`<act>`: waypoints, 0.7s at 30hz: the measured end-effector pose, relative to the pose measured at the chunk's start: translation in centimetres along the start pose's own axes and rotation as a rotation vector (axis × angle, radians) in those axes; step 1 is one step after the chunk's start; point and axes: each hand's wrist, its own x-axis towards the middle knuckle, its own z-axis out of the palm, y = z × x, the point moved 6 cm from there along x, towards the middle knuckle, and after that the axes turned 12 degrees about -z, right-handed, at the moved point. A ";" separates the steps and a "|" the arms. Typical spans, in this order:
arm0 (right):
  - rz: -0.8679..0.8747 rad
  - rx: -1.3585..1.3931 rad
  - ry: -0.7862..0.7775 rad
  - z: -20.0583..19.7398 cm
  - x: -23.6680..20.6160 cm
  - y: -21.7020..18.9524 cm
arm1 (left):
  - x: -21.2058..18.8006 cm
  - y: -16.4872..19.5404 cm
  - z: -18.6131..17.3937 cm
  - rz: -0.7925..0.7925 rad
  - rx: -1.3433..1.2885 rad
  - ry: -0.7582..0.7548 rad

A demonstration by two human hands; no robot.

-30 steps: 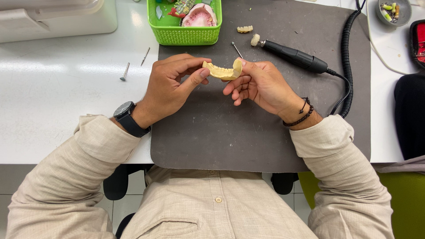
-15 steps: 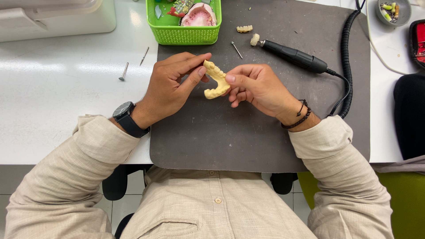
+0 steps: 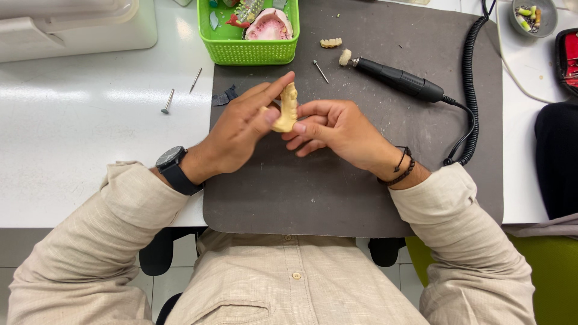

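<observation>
Left of the grey mat (image 3: 361, 198), burs lie on the desk (image 3: 90, 120). Above the mat's middle, the left hand (image 3: 241, 129) and right hand (image 3: 337, 126) pinch the yellow dental cast (image 3: 286, 109), turned since a second ago from flat to standing on edge for inspection.

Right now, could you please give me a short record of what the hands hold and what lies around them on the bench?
Left hand: grips the yellow tooth model, fingers along its left side
Right hand: pinches the same model from the right
Mat: dark grey, under both hands
Handheld grinder: lies on the mat, coiled cable attached
Green basket: at the mat's top left corner, holds a pink model
Loose bits: on the white table, left
</observation>
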 end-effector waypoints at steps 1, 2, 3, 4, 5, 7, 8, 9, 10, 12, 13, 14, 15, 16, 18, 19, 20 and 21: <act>-0.078 -0.119 0.015 -0.1 0.1 -0.5 | 0.1 -0.6 -0.2 -0.055 -0.167 -0.012; -0.157 -0.239 0.032 -0.3 0.1 -1.0 | 0.2 -1.1 -0.3 -0.110 -0.334 -0.024; -0.236 -0.361 0.049 -0.6 0.1 -1.7 | 0.4 -1.7 -0.4 -0.163 -0.500 -0.036; -0.342 -0.541 0.099 -1.3 0.0 -2.6 | 0.5 -1.9 -0.7 -0.169 -0.541 -0.012; -0.446 -0.721 0.149 -2.0 0.0 -3.7 | 0.6 -2.2 -1.1 -0.177 -0.582 0.010; -0.572 -0.931 0.229 -3.2 -0.2 -5.1 | 0.7 -2.7 -1.8 -0.199 -0.608 0.070; -0.595 -0.961 0.257 -4.0 -0.3 -5.6 | 0.7 -2.9 -2.0 -0.212 -0.593 0.108; -0.618 -0.990 0.285 -4.3 -0.3 -5.8 | 0.7 -3.0 -2.4 -0.227 -0.578 0.147; -0.625 -1.003 0.270 -4.4 -0.3 -5.8 | 0.6 -3.0 -2.5 -0.219 -0.553 0.163; -0.640 -1.028 0.242 -4.2 -0.3 -5.8 | 0.6 -2.8 -2.6 -0.200 -0.503 0.195; -0.632 -1.005 0.218 -3.9 -0.2 -5.6 | 0.6 -2.8 -2.5 -0.209 -0.498 0.179; -0.624 -0.982 0.193 -3.3 -0.2 -5.4 | 0.7 -2.8 -2.3 -0.218 -0.493 0.163; -0.617 -0.959 0.168 -2.8 -0.2 -5.3 | 0.7 -2.8 -2.2 -0.227 -0.488 0.148; -0.637 -0.930 0.127 -2.1 -0.4 -5.4 | 0.6 -2.7 -1.8 -0.240 -0.467 0.115; -0.673 -0.873 0.046 -0.6 -0.7 -5.4 | 0.4 -2.6 -1.0 -0.268 -0.428 0.043; -0.655 -0.820 0.029 -0.1 -0.9 -5.3 | 0.2 -2.4 -0.8 -0.248 -0.419 0.026; -0.638 -0.766 0.012 0.4 -1.2 -5.3 | 0.1 -2.2 -0.5 -0.228 -0.408 0.008; -0.617 -0.710 -0.006 0.9 -1.3 -5.1 | 0.0 -2.0 -0.3 -0.212 -0.400 -0.010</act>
